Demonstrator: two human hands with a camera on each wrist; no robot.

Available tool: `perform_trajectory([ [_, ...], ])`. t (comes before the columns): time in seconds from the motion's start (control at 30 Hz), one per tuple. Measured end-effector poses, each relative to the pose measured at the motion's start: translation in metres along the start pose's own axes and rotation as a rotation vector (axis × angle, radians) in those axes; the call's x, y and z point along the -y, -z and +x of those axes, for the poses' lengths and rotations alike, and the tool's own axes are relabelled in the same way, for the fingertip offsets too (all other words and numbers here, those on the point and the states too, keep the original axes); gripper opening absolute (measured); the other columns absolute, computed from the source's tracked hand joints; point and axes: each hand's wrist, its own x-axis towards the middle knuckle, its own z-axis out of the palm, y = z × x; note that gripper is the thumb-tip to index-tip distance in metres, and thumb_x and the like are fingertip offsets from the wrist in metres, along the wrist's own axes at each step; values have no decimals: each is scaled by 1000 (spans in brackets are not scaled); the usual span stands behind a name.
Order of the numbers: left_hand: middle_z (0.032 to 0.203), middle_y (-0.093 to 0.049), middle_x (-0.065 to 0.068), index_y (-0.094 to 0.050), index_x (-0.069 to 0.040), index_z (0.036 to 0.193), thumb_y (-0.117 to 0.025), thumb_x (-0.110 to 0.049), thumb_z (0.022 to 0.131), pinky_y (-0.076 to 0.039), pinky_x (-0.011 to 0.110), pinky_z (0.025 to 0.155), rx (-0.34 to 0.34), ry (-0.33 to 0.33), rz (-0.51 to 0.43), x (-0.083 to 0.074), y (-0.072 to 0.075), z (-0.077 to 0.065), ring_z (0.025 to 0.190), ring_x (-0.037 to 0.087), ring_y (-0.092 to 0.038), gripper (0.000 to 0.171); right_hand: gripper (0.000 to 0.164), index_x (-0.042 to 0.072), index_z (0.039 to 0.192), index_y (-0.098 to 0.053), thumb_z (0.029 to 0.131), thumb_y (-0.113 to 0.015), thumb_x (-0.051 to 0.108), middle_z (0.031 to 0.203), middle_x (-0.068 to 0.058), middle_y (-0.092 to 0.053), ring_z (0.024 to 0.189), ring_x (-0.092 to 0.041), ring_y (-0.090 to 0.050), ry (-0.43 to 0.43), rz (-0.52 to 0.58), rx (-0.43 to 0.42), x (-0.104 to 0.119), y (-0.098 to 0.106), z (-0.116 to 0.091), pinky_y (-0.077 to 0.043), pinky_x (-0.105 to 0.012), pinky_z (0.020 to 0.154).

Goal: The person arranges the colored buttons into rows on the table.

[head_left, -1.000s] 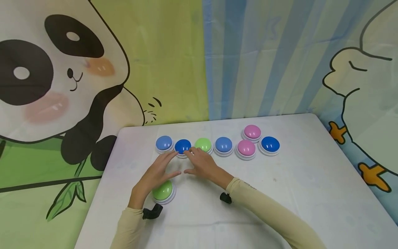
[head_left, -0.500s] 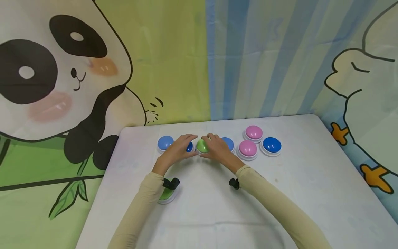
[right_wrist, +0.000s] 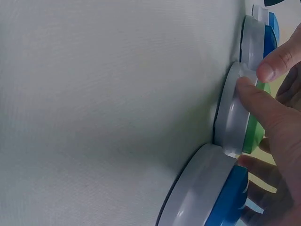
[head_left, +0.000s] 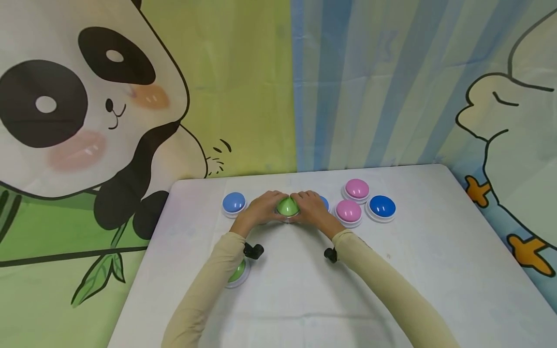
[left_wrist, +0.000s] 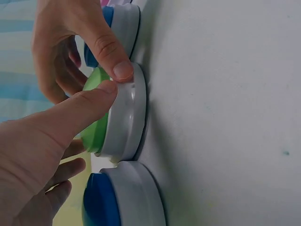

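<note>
A green dome push button (head_left: 287, 207) with a round white base sits in the back row on the white table. My left hand (head_left: 263, 208) grips it from the left and my right hand (head_left: 311, 209) from the right, fingers curled around its far side. Both thumbs press the near side of the white base (left_wrist: 126, 117), tips almost meeting. A dark blue button (left_wrist: 101, 202) stands close on the left, covered by my left hand in the head view. On the right, a lighter blue button (right_wrist: 225, 193) shows beside my right fingers.
A light blue button (head_left: 234, 202) ends the row at left. Two pink buttons (head_left: 348, 211) and a dark blue one (head_left: 382, 206) stand at right. Another green button (head_left: 237, 273) lies nearer, partly behind the left sleeve. A printed cloth (head_left: 243, 96) hangs behind the table.
Both hands have moved to the back-row green button and closed in on it from either side. The left hand came from near the front green button; the right shifted rightward.
</note>
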Motion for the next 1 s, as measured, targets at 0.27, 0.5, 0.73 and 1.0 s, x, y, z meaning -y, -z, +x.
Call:
perform_trajectory([
  [0.27, 134, -58, 8, -49, -11, 141, -77, -44, 80, -43, 38, 106, -11, -38, -24, -1, -4, 0, 124, 24, -53, 75, 70, 10, 129, -54, 78, -75, 53, 122, -11, -66, 117, -30, -57, 44, 14, -42, 0, -2, -3, -40, -46, 108],
  [0.5, 135, -57, 9, -46, -11, 142, -78, -41, 80, -42, 38, 108, -1, -26, -41, 1, -8, 3, 126, 24, -52, 76, 71, 8, 132, -51, 78, -77, 47, 125, -15, -64, 121, -34, -55, 30, 85, 2, -1, -2, -2, -30, -52, 116],
  [0.73, 135, -56, 9, -46, -11, 142, -79, -39, 80, -43, 38, 107, -5, -44, -82, 0, -7, 2, 125, 23, -52, 76, 69, 5, 130, -52, 78, -79, 42, 123, -15, -65, 118, -33, -57, 70, 151, -41, -4, -4, -4, -28, -53, 117],
  [1.0, 134, -57, 8, -46, -10, 142, -80, -40, 78, -44, 37, 106, -18, -53, -72, -3, -1, -4, 124, 22, -53, 78, 71, 5, 130, -53, 77, -79, 44, 123, -15, -65, 118, -31, -58, 103, 161, -70, -1, 4, -8, -28, -53, 117],
])
